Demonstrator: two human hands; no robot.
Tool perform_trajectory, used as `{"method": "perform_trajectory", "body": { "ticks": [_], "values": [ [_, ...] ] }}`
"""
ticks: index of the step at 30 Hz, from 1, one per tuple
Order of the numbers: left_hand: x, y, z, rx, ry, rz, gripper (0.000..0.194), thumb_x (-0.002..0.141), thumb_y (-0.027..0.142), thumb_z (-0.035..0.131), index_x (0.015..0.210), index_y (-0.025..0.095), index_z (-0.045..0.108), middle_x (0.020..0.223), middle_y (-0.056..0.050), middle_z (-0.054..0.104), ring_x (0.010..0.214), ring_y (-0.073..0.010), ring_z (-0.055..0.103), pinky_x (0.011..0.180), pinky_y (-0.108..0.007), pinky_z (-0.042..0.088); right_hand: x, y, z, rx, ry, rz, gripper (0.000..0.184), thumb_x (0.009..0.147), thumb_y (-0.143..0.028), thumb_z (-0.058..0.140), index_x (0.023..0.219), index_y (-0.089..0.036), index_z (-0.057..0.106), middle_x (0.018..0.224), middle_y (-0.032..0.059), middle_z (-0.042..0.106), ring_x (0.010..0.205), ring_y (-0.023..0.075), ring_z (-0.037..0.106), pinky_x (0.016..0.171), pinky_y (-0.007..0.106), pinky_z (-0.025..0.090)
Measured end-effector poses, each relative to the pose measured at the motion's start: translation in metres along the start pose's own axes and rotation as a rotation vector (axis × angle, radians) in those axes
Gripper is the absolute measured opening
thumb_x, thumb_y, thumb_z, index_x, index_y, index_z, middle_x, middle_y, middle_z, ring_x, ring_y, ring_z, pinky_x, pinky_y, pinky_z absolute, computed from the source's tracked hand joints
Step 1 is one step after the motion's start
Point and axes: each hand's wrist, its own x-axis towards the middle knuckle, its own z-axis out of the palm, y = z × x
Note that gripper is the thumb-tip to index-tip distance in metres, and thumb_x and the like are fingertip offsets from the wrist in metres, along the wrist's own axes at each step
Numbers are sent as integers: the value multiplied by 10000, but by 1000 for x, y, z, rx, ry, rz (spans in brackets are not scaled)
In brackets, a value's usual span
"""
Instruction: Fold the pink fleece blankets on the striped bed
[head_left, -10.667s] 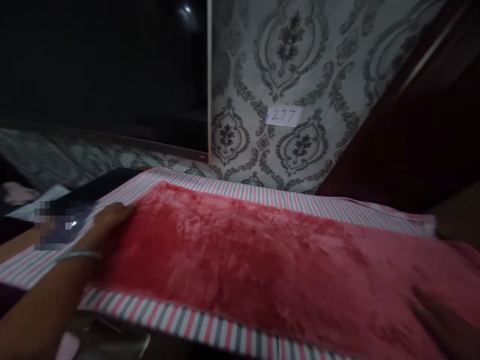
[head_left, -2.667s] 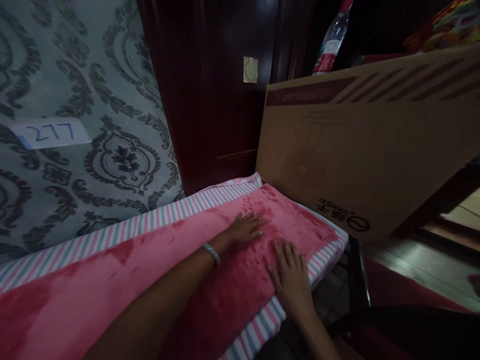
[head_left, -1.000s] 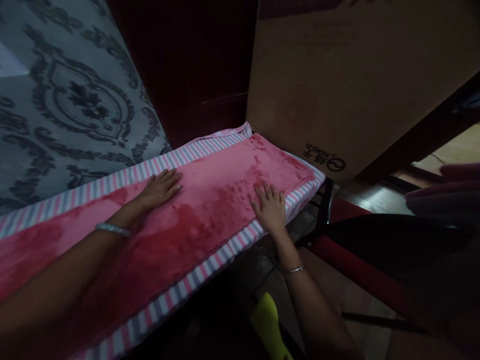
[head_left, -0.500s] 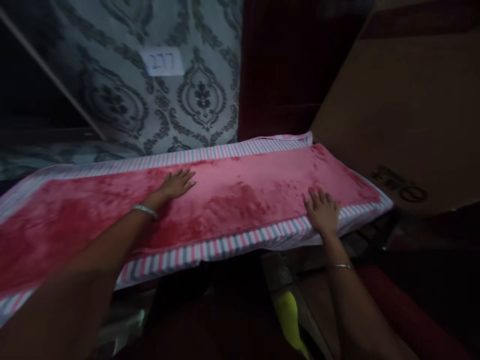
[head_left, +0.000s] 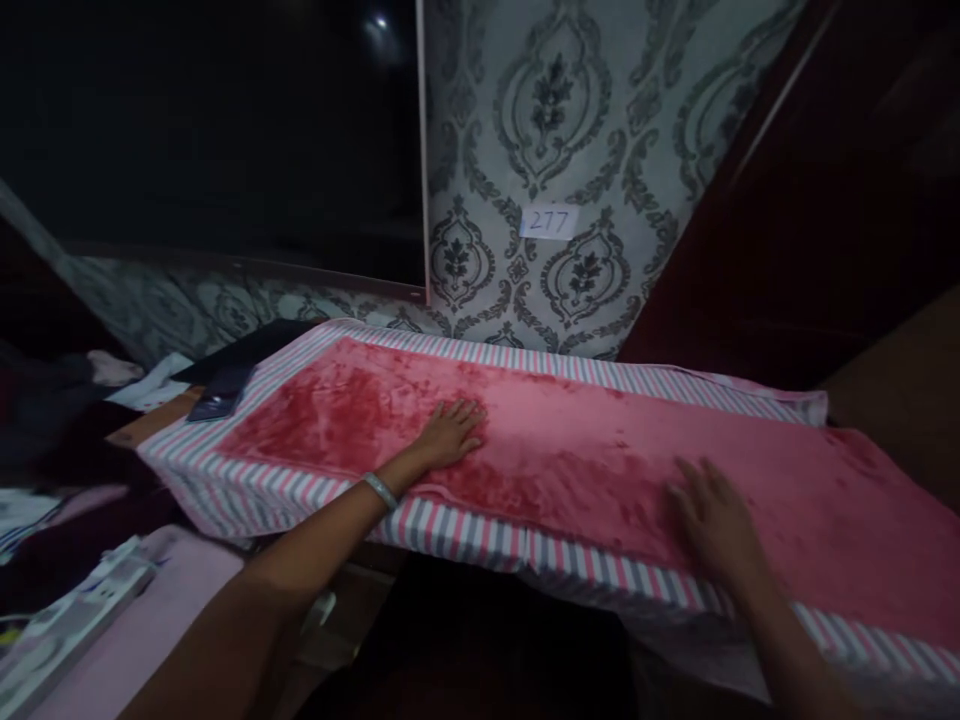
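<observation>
A long pink plush cloth (head_left: 570,430) lies spread over a table, on top of a striped pink, grey and white cloth (head_left: 465,535) whose edges show on its sides and hang over the front. My left hand (head_left: 450,434) rests palm down on the plush cloth left of its middle, fingers spread. A bangle circles that wrist. Toward the right, my right hand (head_left: 716,520) is over the plush cloth near its front edge, fingers apart and slightly blurred. Neither hand holds anything. Darker red patches mark the plush where the pile lies differently.
A dark television screen (head_left: 225,140) hangs on the patterned wall (head_left: 555,120), beside a paper label (head_left: 550,222) reading 277. A dark flat object (head_left: 223,390) lies at the table's left end. A white power strip (head_left: 82,620) and piled cloths are at lower left.
The view has swung left, bringing the television and the table's left end into sight. My right hand has moved left along the plush cloth, closer to my left hand, which stays flat.
</observation>
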Motion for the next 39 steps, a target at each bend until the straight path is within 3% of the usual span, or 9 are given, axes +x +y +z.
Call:
{"method": "perform_trajectory", "body": {
  "ticks": [5,11,16,20,24,28,32,35,39],
  "values": [
    [-43,-1,-10,-39,82,44,595,1008,500,413,1546,246,376,1637,-126,314,1533,-318,218,1224,-614,132,21,-123,19,281,-179,-366,512,1008,-407,338,1388,-175,592,1511,164,487,1408,309,435,1126,536,400],
    [-131,-26,11,-9,189,-30,584,1006,500,427,1525,230,425,1584,-148,409,1494,-334,314,1201,-599,232,49,-218,22,424,-387,-600,509,1032,-430,356,1493,-265,497,1573,112,421,1453,297,378,1167,561,326],
    [-160,-34,38,96,344,3,541,990,403,501,1521,329,427,1607,-75,389,1496,-325,301,1199,-557,246,80,-288,28,396,-562,-764,525,1048,-454,376,1550,-300,392,1643,70,288,1520,276,230,1210,565,203],
    [-162,-33,47,139,469,52,497,985,365,512,1481,369,480,1609,-28,390,1515,-309,252,1214,-538,205,115,-303,49,306,-613,-834,564,1047,-525,373,1576,-340,311,1674,32,185,1546,279,117,1218,589,104],
    [-163,-31,50,151,532,57,492,977,325,519,1467,377,498,1607,-14,394,1516,-291,251,1224,-521,187,173,-291,70,139,-699,-522,545,1064,-452,347,1590,-330,272,1677,29,173,1544,256,140,1215,554,162],
    [-164,-40,49,129,499,61,498,973,370,527,1470,366,495,1588,-25,426,1488,-287,320,1200,-491,267,205,-299,77,56,-661,-299,573,1060,-431,330,1599,-244,275,1671,121,172,1532,345,158,1179,627,192],
    [-158,-64,40,174,561,1,454,998,351,463,1438,281,547,1485,-74,552,1368,-243,490,1167,-435,329,182,-347,77,227,-611,-619,593,1046,-488,369,1600,-307,263,1679,84,145,1543,319,112,1203,602,143],
    [-154,-78,33,219,624,-156,518,966,388,501,1467,258,517,1514,-104,516,1406,-315,441,1181,-535,271,166,-376,83,385,-639,-921,628,1027,-567,388,1599,-361,233,1679,38,159,1548,294,99,1213,607,108],
    [-154,-79,36,263,601,-238,576,925,438,549,1480,293,502,1544,-90,482,1437,-370,382,1177,-601,223,197,-371,102,294,-657,-805,578,1044,-540,344,1588,-355,275,1672,30,193,1544,277,136,1214,602,117]
  ]
}}
